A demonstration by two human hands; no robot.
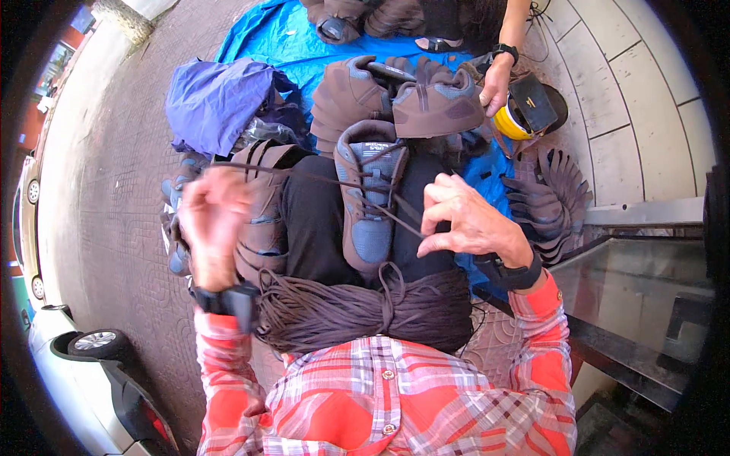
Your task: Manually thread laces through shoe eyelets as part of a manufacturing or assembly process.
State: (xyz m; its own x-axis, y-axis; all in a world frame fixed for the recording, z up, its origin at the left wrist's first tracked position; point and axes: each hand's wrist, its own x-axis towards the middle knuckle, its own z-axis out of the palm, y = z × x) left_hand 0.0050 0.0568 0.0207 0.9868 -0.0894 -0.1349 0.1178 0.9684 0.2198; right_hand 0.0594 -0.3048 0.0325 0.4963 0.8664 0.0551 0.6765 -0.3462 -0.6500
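A brown and blue-grey lace-up shoe [371, 235] rests between my thighs, toe toward me. A dark shoelace [304, 175] runs from its eyelets out to both sides. My left hand [216, 216], blurred by motion, is closed on the left length, pulled taut well away from the shoe. To the right of the shoe, my right hand [473, 216] pinches the other length between thumb and fingers. Across my lap lies a thick tied bundle of dark laces [342, 310].
Stacked shoe uppers [346, 99] lie ahead on a blue tarp [262, 34], where another person's hand [496, 82] touches a shoe upper [437, 106]. A purple cloth [220, 106] is at left. More brown pieces [551, 201] and a metal-framed glass case [639, 281] stand right.
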